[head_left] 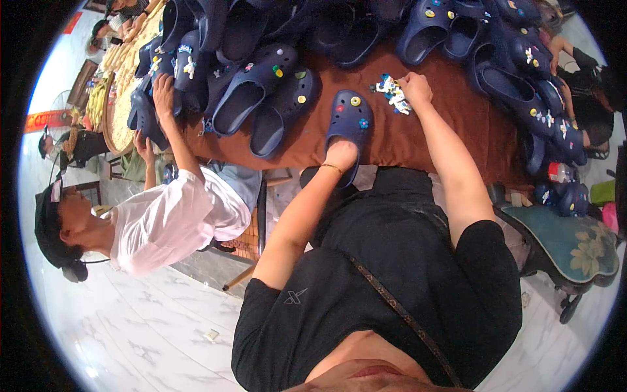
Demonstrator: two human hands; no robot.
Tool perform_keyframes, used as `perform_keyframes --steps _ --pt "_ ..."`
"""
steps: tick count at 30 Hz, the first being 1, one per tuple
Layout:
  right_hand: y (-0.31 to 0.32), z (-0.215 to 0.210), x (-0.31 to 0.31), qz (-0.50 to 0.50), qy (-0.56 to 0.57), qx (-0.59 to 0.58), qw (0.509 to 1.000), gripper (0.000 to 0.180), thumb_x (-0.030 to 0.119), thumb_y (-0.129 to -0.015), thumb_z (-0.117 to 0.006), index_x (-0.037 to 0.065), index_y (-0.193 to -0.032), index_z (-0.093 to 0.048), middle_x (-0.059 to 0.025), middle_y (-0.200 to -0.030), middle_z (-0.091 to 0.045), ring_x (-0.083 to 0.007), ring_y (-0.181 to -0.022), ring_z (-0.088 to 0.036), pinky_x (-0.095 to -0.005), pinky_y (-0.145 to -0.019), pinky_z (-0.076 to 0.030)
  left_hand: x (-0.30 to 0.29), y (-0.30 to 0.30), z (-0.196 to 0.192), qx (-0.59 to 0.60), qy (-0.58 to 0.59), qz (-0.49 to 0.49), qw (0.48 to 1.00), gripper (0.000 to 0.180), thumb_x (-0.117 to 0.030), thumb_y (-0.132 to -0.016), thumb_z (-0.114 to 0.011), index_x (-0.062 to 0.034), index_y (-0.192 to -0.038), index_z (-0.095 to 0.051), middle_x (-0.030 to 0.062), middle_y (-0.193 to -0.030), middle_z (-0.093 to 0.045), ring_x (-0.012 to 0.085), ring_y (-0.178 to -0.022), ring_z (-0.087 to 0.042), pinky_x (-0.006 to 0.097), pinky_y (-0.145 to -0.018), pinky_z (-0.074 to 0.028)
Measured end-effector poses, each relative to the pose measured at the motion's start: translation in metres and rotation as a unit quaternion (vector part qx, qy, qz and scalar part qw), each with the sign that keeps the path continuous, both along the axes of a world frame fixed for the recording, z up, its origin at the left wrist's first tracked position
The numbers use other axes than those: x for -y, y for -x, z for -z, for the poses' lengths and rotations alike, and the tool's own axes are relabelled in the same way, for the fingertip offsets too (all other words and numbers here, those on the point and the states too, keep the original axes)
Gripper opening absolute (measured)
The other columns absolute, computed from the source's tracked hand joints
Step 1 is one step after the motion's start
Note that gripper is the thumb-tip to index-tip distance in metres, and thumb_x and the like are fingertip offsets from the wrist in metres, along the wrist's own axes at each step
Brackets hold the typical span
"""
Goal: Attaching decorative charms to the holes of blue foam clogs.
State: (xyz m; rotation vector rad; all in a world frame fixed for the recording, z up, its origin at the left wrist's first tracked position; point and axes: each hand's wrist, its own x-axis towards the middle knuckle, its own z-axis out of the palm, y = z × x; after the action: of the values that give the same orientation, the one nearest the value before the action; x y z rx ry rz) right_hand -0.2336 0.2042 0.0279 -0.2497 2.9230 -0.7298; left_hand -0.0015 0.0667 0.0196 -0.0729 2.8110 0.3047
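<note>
My left hand reaches into the opening of a navy clog and holds it at the table's near edge, toe pointing away. Its fingers are hidden inside the shoe. A yellow round charm, a red one and a blue flower-shaped one sit on the clog's upper. To the right, my right hand has its fingers bent together at the edge of a small pile of white, blue and yellow shoe charms. What is between those fingertips is too small to make out.
More navy clogs with charms crowd the left, back and right of the brown-covered table. At my left, a person in a white top handles another clog. A chair with a teal cushion stands at right.
</note>
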Motion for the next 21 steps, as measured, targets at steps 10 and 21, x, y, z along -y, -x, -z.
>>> perform_keyframes --steps 10,21 --pt "-0.037 -0.036 0.055 -0.301 0.251 0.101 0.914 0.02 0.024 -0.068 -0.066 0.007 -0.08 -0.068 -0.011 -0.079 -0.065 -0.0237 -0.076 -0.063 -0.0332 -0.07 -0.048 0.0 -0.003 0.001 -0.023 -0.02 -0.002 1.0 0.022 -0.012 -0.074 -0.046 -0.0004 -0.071 -0.064 0.0202 -0.077 -0.063 0.0315 -0.071 -0.063 0.041 -0.065 -0.05" --pt "-0.085 -0.069 0.116 -0.448 -0.065 0.178 0.874 0.03 0.024 -0.065 -0.071 0.007 -0.089 -0.068 -0.0148 -0.091 -0.064 -0.0292 -0.086 -0.061 -0.037 -0.075 -0.048 -0.003 0.0 -0.023 -0.213 -0.04 0.008 0.976 0.024 -0.012 -0.076 -0.044 0.0004 -0.073 -0.064 0.0209 -0.079 -0.063 0.0314 -0.072 -0.063 0.041 -0.067 -0.051"
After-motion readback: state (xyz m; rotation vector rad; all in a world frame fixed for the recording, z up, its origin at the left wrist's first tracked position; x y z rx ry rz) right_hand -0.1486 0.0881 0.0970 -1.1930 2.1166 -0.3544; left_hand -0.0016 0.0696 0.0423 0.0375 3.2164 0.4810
